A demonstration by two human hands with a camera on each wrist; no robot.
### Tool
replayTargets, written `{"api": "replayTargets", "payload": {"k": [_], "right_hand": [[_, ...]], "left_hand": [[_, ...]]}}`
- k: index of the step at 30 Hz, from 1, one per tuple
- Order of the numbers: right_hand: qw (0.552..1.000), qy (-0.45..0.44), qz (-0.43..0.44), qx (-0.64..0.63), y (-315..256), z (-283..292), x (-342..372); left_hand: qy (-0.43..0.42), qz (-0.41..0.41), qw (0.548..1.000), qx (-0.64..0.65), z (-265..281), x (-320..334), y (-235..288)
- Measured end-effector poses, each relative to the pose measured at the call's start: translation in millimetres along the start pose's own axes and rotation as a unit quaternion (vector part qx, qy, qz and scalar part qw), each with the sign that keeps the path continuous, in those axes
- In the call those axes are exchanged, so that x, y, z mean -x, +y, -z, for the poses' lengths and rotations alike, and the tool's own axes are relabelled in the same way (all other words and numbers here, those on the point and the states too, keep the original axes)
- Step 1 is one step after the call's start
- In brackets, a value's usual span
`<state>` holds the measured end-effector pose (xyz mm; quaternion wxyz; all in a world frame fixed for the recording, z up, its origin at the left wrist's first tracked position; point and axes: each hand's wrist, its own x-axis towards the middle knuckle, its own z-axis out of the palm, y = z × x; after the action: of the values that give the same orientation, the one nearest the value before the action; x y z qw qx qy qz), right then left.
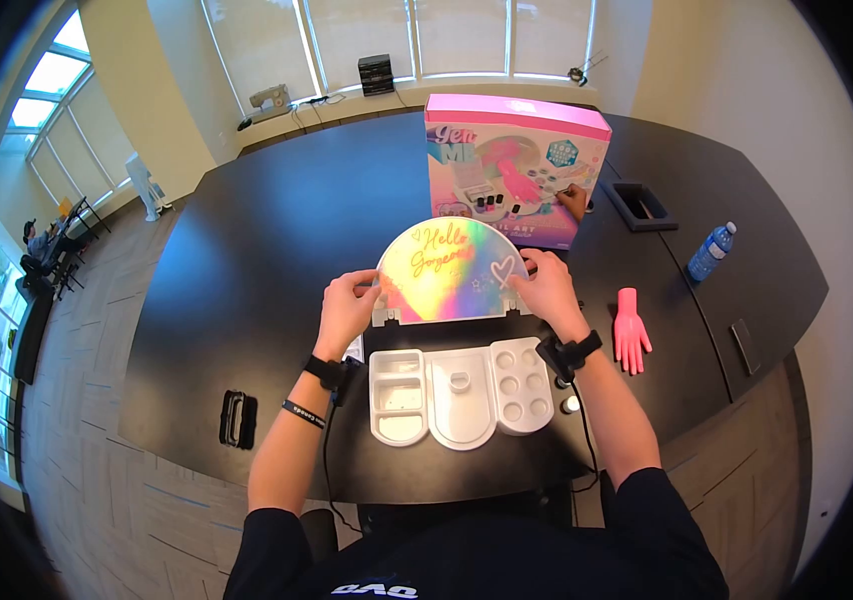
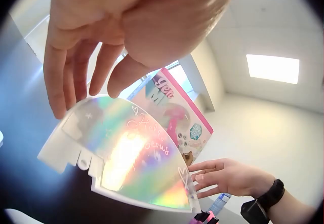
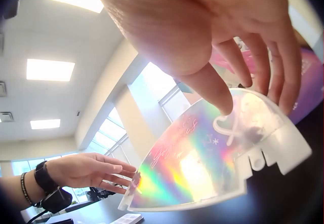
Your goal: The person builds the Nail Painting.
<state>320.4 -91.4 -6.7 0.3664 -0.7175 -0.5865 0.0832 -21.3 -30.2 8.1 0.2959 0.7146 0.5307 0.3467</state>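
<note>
Left hand (image 1: 347,308) and right hand (image 1: 550,292) pinched opposite ends of iridescent panel (image 1: 445,280). White tray (image 1: 462,412) sat near, pink box (image 1: 512,165) far.

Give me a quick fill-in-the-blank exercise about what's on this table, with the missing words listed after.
1. The left hand and right hand hold a shiny panel that reads "Hello ____".
2. The panel's large heart is nearer the ____ hand.
3. The right section of the white tray has ____ round wells.
4. The toy hand on the table is coloured ____.

Missing words: Gorgeous; right; six; pink.
</note>
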Motion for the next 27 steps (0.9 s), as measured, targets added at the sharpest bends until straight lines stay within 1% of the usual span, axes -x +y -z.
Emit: {"api": "replayTargets", "payload": {"k": [1,3,6,10,15,27], "right_hand": [[1.0,0.0,0.0,0.0,-4,3,3],[0.999,0.03,0.003,-0.036,-16,14,11],[0.997,0.021,0.024,-0.066,-13,18,17],[0.996,0.018,0.039,-0.084,-13,26,29],[0.99,-0.02,0.045,-0.132,1,27,39],[0.993,-0.027,0.021,-0.117,-8,35,61]], "left_hand": [[0.0,0.0,1.0,-0.001,-1,3,1],[0.067,-0.052,0.994,0.073,-2,10,1],[0.072,-0.055,0.994,0.064,1,17,-1],[0.045,-0.06,0.994,0.074,2,26,-11],[0.026,-0.07,0.993,0.09,2,38,-13],[0.016,-0.056,0.995,0.076,-1,51,-14]]}}
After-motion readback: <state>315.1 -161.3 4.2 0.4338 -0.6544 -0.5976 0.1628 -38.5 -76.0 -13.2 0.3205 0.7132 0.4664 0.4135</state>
